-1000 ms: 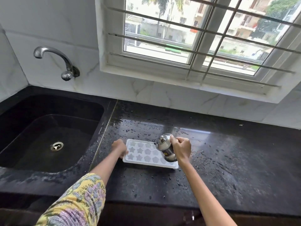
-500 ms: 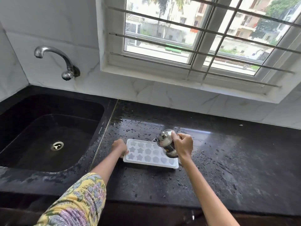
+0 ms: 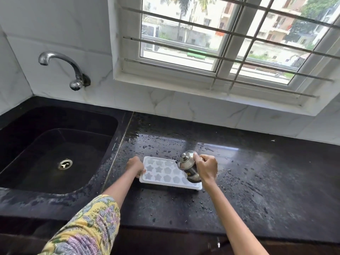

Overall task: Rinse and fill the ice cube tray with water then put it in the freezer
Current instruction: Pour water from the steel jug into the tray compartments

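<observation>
A white ice cube tray (image 3: 161,173) with star and flower moulds lies flat on the wet black counter (image 3: 257,190). My left hand (image 3: 135,167) holds the tray's left edge. My right hand (image 3: 207,169) grips a small steel jug (image 3: 188,167) with a lid. The jug is tilted to the left over the tray's right end, and its base hides some of the moulds there.
A black sink (image 3: 55,150) with a steel drain lies to the left of the counter. A steel tap (image 3: 62,69) juts from the white wall above it. A barred window (image 3: 230,37) stands behind the counter. Water drops are scattered round the tray.
The jug has shifted slightly toward the tray's far right corner and stays tilted. My left hand has kept its hold on the tray's left edge.
</observation>
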Motion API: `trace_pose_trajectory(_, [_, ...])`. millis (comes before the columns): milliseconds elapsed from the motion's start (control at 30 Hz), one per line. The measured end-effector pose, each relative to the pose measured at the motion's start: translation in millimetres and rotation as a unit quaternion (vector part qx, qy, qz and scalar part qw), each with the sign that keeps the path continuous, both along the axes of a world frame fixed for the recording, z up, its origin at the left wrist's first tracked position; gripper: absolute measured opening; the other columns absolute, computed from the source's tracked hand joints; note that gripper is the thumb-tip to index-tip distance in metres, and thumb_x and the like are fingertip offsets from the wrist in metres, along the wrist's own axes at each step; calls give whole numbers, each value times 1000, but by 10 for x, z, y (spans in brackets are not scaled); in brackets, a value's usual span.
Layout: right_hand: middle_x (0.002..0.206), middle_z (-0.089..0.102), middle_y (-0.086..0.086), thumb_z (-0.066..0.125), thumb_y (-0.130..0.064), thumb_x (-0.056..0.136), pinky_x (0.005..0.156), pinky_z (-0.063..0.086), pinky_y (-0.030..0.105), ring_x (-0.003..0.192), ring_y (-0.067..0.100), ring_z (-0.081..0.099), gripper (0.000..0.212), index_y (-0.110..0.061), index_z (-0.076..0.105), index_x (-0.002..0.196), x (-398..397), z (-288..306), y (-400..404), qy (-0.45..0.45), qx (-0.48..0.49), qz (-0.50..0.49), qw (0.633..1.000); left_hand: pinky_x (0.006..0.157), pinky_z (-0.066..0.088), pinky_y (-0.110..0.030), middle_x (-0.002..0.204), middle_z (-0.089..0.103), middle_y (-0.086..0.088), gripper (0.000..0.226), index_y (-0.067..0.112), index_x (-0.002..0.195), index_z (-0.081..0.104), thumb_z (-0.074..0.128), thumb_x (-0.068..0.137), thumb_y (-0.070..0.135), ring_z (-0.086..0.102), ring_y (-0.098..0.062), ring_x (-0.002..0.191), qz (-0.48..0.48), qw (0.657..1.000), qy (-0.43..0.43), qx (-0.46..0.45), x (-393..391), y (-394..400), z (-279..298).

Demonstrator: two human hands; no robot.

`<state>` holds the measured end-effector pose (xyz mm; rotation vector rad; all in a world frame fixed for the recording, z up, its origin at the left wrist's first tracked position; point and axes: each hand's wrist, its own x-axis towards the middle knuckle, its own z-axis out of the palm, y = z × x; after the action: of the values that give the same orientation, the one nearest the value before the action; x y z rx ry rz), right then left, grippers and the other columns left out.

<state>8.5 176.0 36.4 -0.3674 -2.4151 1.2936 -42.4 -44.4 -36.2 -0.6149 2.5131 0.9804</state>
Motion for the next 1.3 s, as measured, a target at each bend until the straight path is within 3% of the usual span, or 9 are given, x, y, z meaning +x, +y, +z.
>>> trace_pose_trajectory(267, [50, 48, 10, 60, -32, 70, 55, 35, 30, 52, 18, 41, 40, 4, 57, 53, -86, 70, 20, 6, -138, -30, 990, 70, 61, -42, 118, 59, -25, 29, -12, 110, 56, 66, 84, -3, 66, -34, 100, -2, 1000, -13, 8, 10, 12, 39])
trace_pose_trajectory(467, [51, 43, 7, 62, -26, 71, 54, 32, 28, 54, 17, 38, 31, -5, 51, 52, -104, 381, -85, 48, -200, 13, 979, 22, 38, -23, 115, 64, -22, 6, -5, 96, 55, 55, 92, -2, 63, -27, 79, 1, 1000, -21, 12, 27, 41, 82])
trace_pose_trajectory(533, [48, 41, 5, 63, -22, 77, 53, 32, 26, 51, 16, 37, 35, -6, 49, 50, -117, 447, -121, 61, -195, 27, 979, 20, 36, -21, 116, 63, -22, 3, -4, 92, 52, 53, 93, 0, 59, -25, 75, 17, 999, -20, 17, 41, 38, 105])
trace_pose_trajectory(700, [40, 35, -3, 64, -22, 76, 54, 31, 30, 48, 16, 33, 45, -18, 39, 39, -167, 415, -213, 61, -150, 36, 986, 46, 56, -30, 116, 62, -22, 23, -10, 113, 56, 57, 91, -2, 67, -31, 93, 15, 1000, -17, 20, 63, 38, 131])
trace_pose_trajectory(833, [41, 37, -2, 64, -19, 81, 54, 33, 29, 44, 14, 33, 47, -17, 39, 41, -145, 276, -252, 43, -90, 42, 994, 30, 45, -24, 119, 61, -20, 24, -9, 114, 55, 56, 93, 2, 67, -28, 89, 12, 999, -22, 23, 88, 29, 155])
trace_pose_trajectory(967, [39, 34, -3, 65, -20, 82, 50, 32, 24, 42, 12, 31, 50, -17, 37, 40, -100, 154, -279, 24, -26, 43, 998, 55, 55, -26, 120, 61, -20, 29, -7, 113, 56, 64, 89, 6, 68, -30, 99, -7, 999, -24, 22, 113, 26, 185])
trace_pose_trajectory(1067, [37, 34, -5, 64, -21, 82, 47, 29, 23, 40, 10, 31, 51, -19, 37, 39, -71, 95, -298, 3, 6, 41, 999, 35, 48, -20, 116, 65, -18, 13, -5, 91, 58, 64, 89, 7, 69, -28, 97, -15, 999, -30, 31, 127, 25, 222])
trace_pose_trajectory(1133, [36, 33, -5, 64, -21, 82, 46, 28, 22, 39, 10, 31, 51, -19, 36, 38, -57, 59, -300, -3, 20, 39, 999, 24, 39, -19, 114, 65, -17, 26, 1, 71, 47, 64, 89, 8, 69, -27, 94, -10, 999, -35, 33, 118, 23, 214])
trace_pose_trajectory(1300, [36, 32, -6, 63, -20, 82, 47, 29, 22, 39, 11, 31, 53, -20, 35, 38, -36, 59, -313, -9, 25, 43, 999, 19, 33, -16, 108, 68, -16, 29, 1, 68, 45, 62, 90, 7, 65, -22, 76, -6, 999, -32, 36, 94, 15, 174])
